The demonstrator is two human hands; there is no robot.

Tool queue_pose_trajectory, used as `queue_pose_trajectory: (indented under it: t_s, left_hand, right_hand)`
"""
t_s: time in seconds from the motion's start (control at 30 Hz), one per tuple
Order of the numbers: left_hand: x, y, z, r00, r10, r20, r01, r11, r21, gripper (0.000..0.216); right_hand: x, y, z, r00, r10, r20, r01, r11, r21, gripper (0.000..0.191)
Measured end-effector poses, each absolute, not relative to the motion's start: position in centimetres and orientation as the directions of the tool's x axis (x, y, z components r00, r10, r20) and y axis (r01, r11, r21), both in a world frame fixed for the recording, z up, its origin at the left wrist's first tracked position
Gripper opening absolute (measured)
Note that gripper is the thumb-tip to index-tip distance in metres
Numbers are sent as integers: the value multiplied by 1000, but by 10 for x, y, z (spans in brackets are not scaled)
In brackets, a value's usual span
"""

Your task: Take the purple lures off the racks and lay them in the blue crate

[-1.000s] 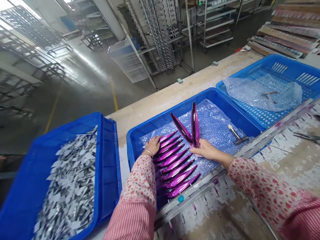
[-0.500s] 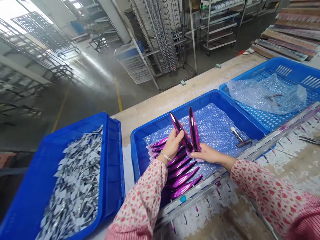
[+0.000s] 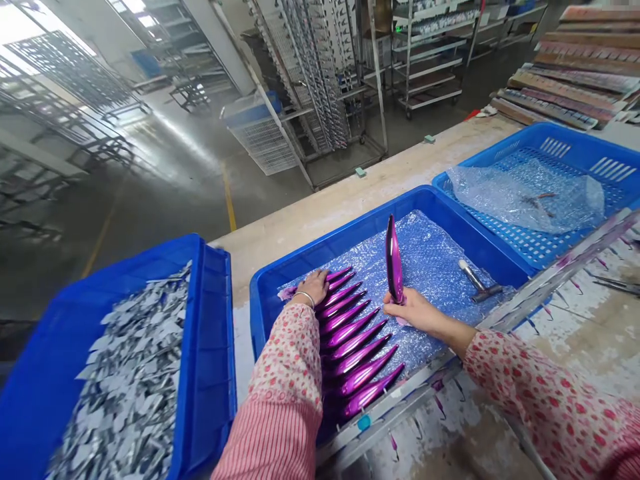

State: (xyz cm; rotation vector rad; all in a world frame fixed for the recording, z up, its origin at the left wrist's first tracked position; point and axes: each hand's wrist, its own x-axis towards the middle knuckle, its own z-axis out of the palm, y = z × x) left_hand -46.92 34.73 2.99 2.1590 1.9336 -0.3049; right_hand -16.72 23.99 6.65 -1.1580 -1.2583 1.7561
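Note:
Upright in my right hand [image 3: 411, 308] stands a shiny purple, pointed, curved piece [image 3: 394, 263], gripped by its lower end. At the far left end of a row of matching purple pieces [image 3: 357, 333], my left hand [image 3: 314, 288] has its fingers closed over the blunt end of one purple piece [image 3: 340, 273]; its fingertips are partly hidden. The row lies side by side on bubble wrap [image 3: 430, 253] inside a blue bin [image 3: 345, 233], tips pointing right. Pinkish wrapping shows at the base of the piece in my right hand.
A hammer-like metal tool [image 3: 477, 281] lies at the bin's right. Left stands a blue crate [image 3: 213, 347] of small metal parts [image 3: 135, 373]. A perforated blue basket [image 3: 555, 137] holds bubble wrap and pliers. A metal rail with hooks [image 3: 400, 400] crosses the bin's near edge.
My left hand has carried one purple piece away from the other, down and left to the row's far end. My right hand still holds its piece upright. The view has shifted slightly.

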Motion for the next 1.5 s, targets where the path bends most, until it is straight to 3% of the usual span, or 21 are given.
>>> queue_pose_trajectory:
  t_s: [0.37, 0.43, 0.47, 0.57, 0.63, 0.7, 0.77, 0.87, 1.0, 1.1, 1.2, 1.4, 1.5]
  left_hand:
    - [-456, 336, 32, 6, 994, -113, 991, 9, 132, 44]
    - [-435, 331, 48, 24, 1000, 8, 955, -25, 297, 47]
    - [-420, 324, 58, 58, 996, 62, 893, -79, 442, 49]
    - [-369, 293, 90, 253, 965, 64, 403, -165, 900, 52]
    - [-340, 271, 108, 381, 924, 15, 88, -52, 995, 54]
    - [-328, 261, 122, 401, 916, 21, 16, -30, 999, 50]
    - [-335, 270, 127, 322, 939, 116, 177, -181, 967, 43]
    - [-373, 308, 117, 269, 920, 286, 586, -392, 709, 37]
    - [-428, 351, 77, 201, 964, 175, 901, -253, 353, 39]
    - [-449, 354, 48, 88, 992, 88, 980, -102, 172, 42]
    - [-451, 346, 30, 24, 995, 102, 998, -31, 63, 42]
    - [-444, 340, 26, -85, 981, 174, 990, 103, -100, 43]
    - [-443, 342, 29, -219, 967, 132, 968, 232, -95, 43]
  right_hand:
    - [-168, 240, 61, -417, 879, -232, 13, -249, -968, 17]
    - [-167, 240, 60, -428, 883, -191, 73, -177, -981, 16]
    - [-166, 241, 60, -434, 887, -160, 121, -119, -985, 15]
    - [-163, 241, 62, -479, 876, -56, 261, 81, -962, 13]
    - [-161, 241, 61, -537, 843, -34, 320, 167, -933, 16]
    - [-160, 240, 57, -550, 835, -40, 376, 205, -904, 19]
    - [-160, 239, 53, -511, 858, -58, 437, 201, -877, 35]
    - [-159, 237, 50, -543, 834, -96, 511, 237, -826, 49]
    - [-160, 234, 55, -627, 764, -148, 590, 342, -731, 33]
    - [-160, 231, 58, -639, 745, -193, 630, 362, -688, 29]
    - [-161, 229, 58, -679, 702, -215, 630, 408, -660, 29]
    - [-158, 228, 54, -719, 654, -236, 625, 460, -630, 32]
    - [-158, 229, 52, -700, 663, -265, 650, 438, -622, 34]
